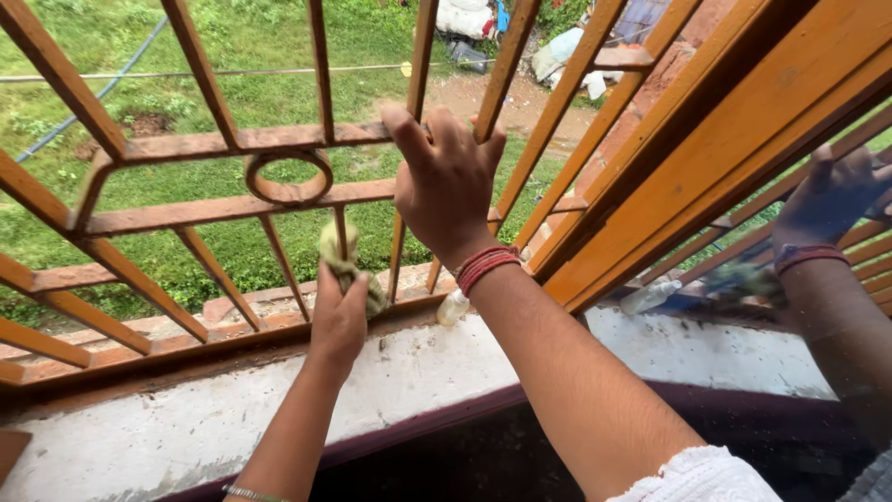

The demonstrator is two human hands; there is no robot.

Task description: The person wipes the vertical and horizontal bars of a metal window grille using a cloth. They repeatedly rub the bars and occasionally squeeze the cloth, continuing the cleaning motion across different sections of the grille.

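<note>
I look down on a window grille (232, 139) of flat orange-brown metal bars, its paint worn and rusty in patches, with slanted uprights, two horizontal rails and a round ring (289, 178) set between the rails. To its right stands an orange painted window frame (743, 139), smooth and glossy, and beside it a glass pane (818, 307) that mirrors a hand and a wrist. Below runs a whitewashed window sill (186, 418), rough, chipped and streaked with dirt, edged in dark maroon. Beyond the bars I see grass and a bare dirt patch. My right hand (446, 186) is up at the upper rail, fingers (401, 125) curled over it and closed on the bar, a band of red thread (485, 265) round the wrist. My left hand (339, 316) is lower, just above the sill, its fingers closed tight on a crumpled yellow-green cloth (339, 251) that presses against a thin upright bar under the lower rail. A thin silver bracelet (246, 493) sits on that forearm. On the sill, just beside my right wrist, lies a small clear plastic bottle (452, 307) with a pale cap; I cannot make out any label on it.
</note>
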